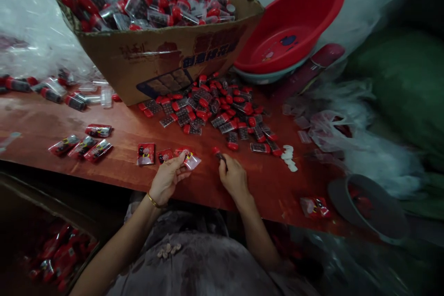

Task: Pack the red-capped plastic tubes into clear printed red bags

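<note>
- Packet (192, 161): over the table (203, 189), pinched by the left hand's (168, 178) fingers, perhaps leaving one end free.
- Tube (218, 153): in the right hand's (235, 179) curled fingers, red end outward.
- Tube pile (222, 122): beyond, seemingly for reach.

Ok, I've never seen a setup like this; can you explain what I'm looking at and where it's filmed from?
There's no machine here: these are a person's two bare hands, seen by one camera worn on the head, looking forward and down. The left hand, with a gold-coloured bangle at its wrist, holds a small red-and-clear printed plastic packet. The right hand grips a slim dark tube with a red end. On the reddish-brown tabletop lies a heap of small clear red-capped tubes, with several red printed packets to the left. Behind stands an open brown cardboard box full of red-and-clear tubes, with a round red plastic basin to its right.
</note>
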The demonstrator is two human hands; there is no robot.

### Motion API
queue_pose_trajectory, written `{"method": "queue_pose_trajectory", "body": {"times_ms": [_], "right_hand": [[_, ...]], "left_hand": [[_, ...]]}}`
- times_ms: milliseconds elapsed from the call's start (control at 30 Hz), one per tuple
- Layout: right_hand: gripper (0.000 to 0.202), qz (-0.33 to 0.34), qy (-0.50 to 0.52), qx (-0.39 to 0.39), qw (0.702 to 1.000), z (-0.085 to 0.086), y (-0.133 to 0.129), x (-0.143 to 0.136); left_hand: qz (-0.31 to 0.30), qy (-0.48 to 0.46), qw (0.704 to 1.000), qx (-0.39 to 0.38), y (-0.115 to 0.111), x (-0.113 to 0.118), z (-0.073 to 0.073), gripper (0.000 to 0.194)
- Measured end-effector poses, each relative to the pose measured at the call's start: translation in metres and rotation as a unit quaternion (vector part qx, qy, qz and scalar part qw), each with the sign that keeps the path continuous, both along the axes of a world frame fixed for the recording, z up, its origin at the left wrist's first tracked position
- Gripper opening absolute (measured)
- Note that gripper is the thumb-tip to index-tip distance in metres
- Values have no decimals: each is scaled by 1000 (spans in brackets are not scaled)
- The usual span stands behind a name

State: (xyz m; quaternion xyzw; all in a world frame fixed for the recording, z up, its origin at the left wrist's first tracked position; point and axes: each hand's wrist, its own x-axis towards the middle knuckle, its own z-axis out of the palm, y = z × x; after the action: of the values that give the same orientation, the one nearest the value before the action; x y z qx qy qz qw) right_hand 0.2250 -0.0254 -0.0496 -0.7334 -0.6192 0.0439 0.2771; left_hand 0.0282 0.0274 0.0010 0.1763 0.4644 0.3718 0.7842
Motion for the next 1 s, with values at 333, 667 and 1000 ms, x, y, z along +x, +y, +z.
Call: {"method": "queue_pose_trajectory", "body": {"times_ms": [333,667,1000], "right_hand": [[37,71,509,-120,849,49,-44,-31],[35,63,508,-103,853,38,-26,-43],[30,44,458,-17,888,23,-21,-75]], "left_hand": [[1,29,999,35,-8,3,0,38],[34,38,994,94,-15,8,4,39],[36,1,996,83,-23,20,-9,39]]}}
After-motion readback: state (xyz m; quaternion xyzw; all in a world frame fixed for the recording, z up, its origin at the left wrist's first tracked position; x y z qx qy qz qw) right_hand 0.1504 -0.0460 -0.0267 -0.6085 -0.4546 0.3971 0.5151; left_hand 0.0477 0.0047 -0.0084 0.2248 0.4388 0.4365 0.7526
